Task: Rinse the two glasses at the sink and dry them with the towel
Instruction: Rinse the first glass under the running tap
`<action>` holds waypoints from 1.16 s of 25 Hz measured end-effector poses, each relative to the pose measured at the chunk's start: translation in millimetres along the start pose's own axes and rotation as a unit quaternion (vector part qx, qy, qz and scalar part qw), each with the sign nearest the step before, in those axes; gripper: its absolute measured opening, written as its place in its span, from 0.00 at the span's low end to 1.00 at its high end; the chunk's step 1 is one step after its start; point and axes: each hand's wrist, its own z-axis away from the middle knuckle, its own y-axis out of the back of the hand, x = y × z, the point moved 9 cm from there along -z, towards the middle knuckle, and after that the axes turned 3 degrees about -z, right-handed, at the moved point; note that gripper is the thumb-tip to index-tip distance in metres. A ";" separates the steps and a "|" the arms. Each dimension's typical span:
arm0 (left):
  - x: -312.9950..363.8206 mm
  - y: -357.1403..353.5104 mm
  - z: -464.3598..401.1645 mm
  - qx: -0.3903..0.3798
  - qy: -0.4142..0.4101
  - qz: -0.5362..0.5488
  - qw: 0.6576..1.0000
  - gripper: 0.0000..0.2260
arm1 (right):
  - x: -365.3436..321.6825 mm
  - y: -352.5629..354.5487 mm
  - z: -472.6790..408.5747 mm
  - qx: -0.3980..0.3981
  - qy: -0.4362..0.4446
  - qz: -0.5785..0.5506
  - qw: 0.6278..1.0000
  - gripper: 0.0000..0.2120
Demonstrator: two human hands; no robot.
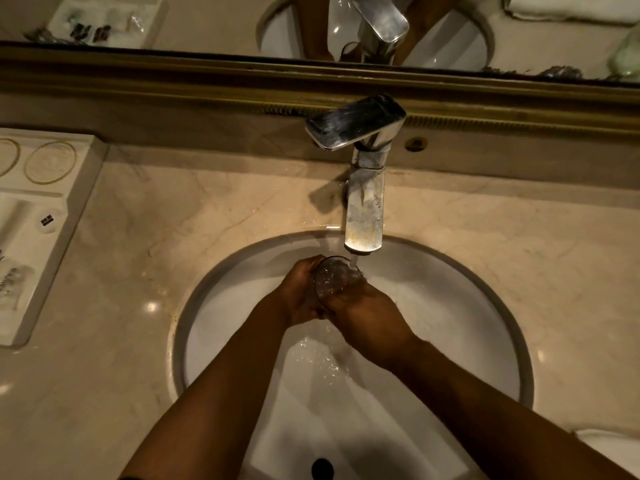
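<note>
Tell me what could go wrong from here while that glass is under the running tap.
The glass is wet in both hands, left hand and right hand; it could slip into the sink and crack. Its rim sits close beneath the tap, so lifting carelessly may knock it.

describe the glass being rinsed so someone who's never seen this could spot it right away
Start at the round white sink set in the marble counter, then follow the chrome tap down to its running stream. The glass sits right under it, gripped by the left hand and right hand. It is the only clear, water-filled thing there.
</note>
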 end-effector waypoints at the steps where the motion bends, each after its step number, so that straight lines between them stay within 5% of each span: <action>1: 1.1 0.3 -5.3 -0.010 -0.028 0.035 0.999 0.22 | 1.8 0.6 2.8 0.015 -0.031 -0.005 0.999 0.25; 7: -18.7 -9.7 -10.4 -0.033 -0.136 0.183 0.973 0.15 | -4.0 -12.6 3.0 0.068 -0.233 -0.187 0.952 0.22; 9: -16.0 -12.2 -4.9 -0.031 -0.153 0.180 0.971 0.12 | -5.1 -0.5 -6.1 0.070 -0.197 -0.134 0.969 0.17; 12: -6.6 -19.3 4.5 -0.057 -0.081 0.067 0.993 0.16 | -3.3 -1.5 -8.2 -0.032 -0.046 -0.062 0.997 0.10; 14: -5.4 -19.1 8.6 -0.070 -0.003 -0.003 0.998 0.19 | 5.5 -12.2 -0.1 -0.103 -0.013 -0.040 0.994 0.15; 18: -6.7 -15.6 10.9 -0.051 0.048 0.007 0.998 0.18 | 12.0 -15.5 -0.8 -0.084 0.001 0.015 0.996 0.18; 25: -16.0 -11.1 -11.4 -0.042 -0.083 0.210 0.973 0.23 | 22.9 -7.4 -7.9 0.028 -0.235 -0.101 0.966 0.16; 29: -17.9 -25.6 -5.7 -0.044 -0.109 0.210 0.971 0.18 | 25.2 0.9 -14.2 0.077 -0.273 -0.043 0.958 0.19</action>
